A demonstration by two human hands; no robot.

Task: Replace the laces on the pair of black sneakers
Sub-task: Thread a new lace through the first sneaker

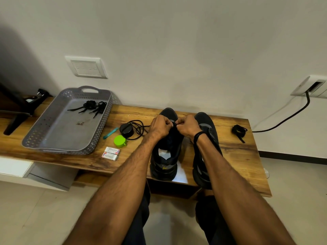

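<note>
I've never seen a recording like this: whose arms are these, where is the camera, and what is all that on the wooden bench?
No machine here: a person works with bare hands, and the single camera sits on their head, looking forward and down. The left hand and right hand meet over one black sneaker, each pinching what looks like a black lace. The second sneaker stands beside it, under the right forearm. On the wooden bench also lie a grey tray holding bundled laces, another lace bundle far right, a loose black cord, a black round lid, a green cap, a teal pen-like stick and two small white boxes.
</note>
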